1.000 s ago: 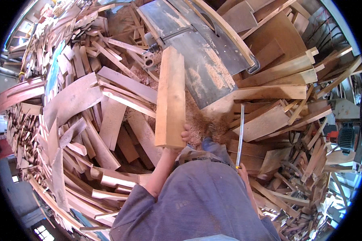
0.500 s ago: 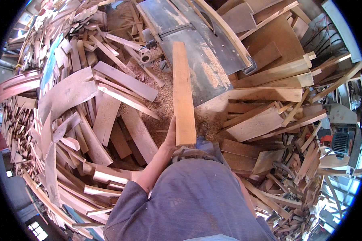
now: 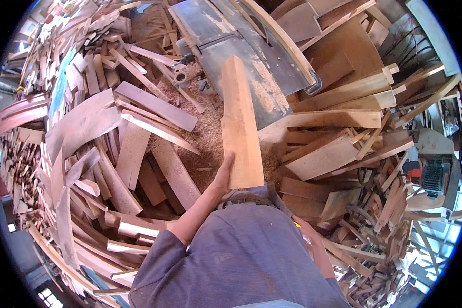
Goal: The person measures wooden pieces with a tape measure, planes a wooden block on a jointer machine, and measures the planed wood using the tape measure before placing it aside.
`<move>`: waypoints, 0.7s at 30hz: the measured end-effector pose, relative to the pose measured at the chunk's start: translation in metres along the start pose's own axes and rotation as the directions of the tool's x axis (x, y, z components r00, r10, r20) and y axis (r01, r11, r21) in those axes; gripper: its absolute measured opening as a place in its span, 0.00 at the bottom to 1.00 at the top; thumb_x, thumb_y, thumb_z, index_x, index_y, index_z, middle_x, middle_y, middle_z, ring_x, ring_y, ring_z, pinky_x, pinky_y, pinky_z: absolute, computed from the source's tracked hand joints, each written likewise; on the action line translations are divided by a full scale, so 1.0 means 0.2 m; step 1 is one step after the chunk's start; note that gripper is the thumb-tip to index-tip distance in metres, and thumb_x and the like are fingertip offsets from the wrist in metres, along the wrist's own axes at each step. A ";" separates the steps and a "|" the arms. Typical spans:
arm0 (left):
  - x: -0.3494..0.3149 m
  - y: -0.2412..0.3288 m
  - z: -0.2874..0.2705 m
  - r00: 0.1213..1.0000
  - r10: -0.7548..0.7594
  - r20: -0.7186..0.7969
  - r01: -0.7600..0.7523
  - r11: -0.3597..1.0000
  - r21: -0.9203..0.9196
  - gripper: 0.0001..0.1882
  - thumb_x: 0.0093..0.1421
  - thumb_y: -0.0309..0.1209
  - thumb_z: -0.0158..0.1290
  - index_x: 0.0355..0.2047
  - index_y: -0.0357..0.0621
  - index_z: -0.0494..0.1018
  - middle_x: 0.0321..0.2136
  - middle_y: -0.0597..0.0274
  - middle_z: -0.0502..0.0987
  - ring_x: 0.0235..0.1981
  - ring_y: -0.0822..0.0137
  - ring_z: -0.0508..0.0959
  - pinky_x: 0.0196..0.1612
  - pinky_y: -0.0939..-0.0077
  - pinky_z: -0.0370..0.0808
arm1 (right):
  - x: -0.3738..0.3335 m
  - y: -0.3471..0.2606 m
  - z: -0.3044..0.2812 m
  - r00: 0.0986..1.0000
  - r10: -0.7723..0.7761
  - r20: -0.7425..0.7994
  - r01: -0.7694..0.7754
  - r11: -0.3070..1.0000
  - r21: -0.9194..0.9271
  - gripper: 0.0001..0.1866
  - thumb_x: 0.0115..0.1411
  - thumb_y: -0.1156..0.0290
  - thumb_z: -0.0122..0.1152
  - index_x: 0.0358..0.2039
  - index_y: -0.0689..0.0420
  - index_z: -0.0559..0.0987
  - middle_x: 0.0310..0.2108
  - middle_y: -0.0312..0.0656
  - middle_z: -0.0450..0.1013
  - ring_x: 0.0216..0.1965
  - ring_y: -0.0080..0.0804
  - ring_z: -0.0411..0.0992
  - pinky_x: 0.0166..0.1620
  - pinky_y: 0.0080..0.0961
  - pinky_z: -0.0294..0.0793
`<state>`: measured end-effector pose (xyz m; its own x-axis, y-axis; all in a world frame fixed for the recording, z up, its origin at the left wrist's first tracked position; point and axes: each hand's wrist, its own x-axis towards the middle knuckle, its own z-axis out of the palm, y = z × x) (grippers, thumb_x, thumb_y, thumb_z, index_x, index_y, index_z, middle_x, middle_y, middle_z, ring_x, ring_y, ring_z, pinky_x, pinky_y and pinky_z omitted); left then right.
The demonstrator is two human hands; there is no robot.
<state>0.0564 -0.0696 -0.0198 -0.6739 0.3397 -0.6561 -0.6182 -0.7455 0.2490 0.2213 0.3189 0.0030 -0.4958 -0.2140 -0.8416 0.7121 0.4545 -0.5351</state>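
Note:
A long wooden board [image 3: 242,138] stands out in front of my body, its near end close to my waist. My left hand [image 3: 225,174] is closed on the board's left edge near that end; the fingers beneath it are hidden. The board's left edge has a notch partway along. Low at my right side, my right hand [image 3: 304,230] is partly hidden by my shirt. A small yellow thing [image 3: 296,224] shows at its fingers, too small to name. The board's far end overlaps the view of a grey metal machine table [image 3: 215,49].
Sawdust and shavings [image 3: 205,138] cover the floor ahead and part of the machine table. Wooden offcuts [image 3: 133,154] are heaped at the left. More boards [image 3: 339,118] lie stacked at the right, before a finned motor [image 3: 432,178].
The board has turned in my left hand, so a broader face and its notched edge show. My right hand has come into view at my right side, with the yellow thing.

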 end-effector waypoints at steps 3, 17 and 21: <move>0.03 -0.02 0.01 0.996 0.046 -0.080 -0.039 0.995 0.090 0.35 0.67 0.56 0.51 0.61 0.40 0.67 0.51 0.54 0.79 0.48 0.58 0.81 0.51 0.57 0.80 | 0.08 0.12 -0.05 0.999 -0.046 0.016 0.048 0.985 -0.166 0.45 0.61 0.48 0.62 0.71 0.61 0.60 0.72 0.53 0.56 0.73 0.44 0.54 0.73 0.35 0.49; 0.13 -0.12 -0.04 0.927 0.326 -0.184 -0.226 0.880 0.417 0.28 0.64 0.45 0.61 0.54 0.34 0.72 0.42 0.57 0.81 0.38 0.67 0.82 0.42 0.71 0.80 | -0.01 -0.23 -0.04 0.991 -0.132 0.022 0.117 0.777 -0.618 0.34 0.59 0.42 0.59 0.61 0.48 0.74 0.51 0.57 0.73 0.55 0.56 0.70 0.57 0.45 0.69; 0.15 -0.14 -0.05 0.906 0.357 -0.226 -0.202 0.836 0.511 0.31 0.61 0.47 0.63 0.54 0.32 0.72 0.42 0.55 0.82 0.38 0.67 0.82 0.42 0.71 0.80 | -0.04 -0.32 -0.03 0.996 -0.088 0.030 0.087 0.753 -0.652 0.33 0.58 0.43 0.60 0.59 0.46 0.76 0.50 0.56 0.74 0.54 0.55 0.70 0.56 0.45 0.69</move>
<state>0.0570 -0.0452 -0.0544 -0.7405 -0.0881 -0.6663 -0.5867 -0.3990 0.7047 0.1771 0.2965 0.0441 -0.5415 -0.2794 -0.7929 0.1696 0.8875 -0.4285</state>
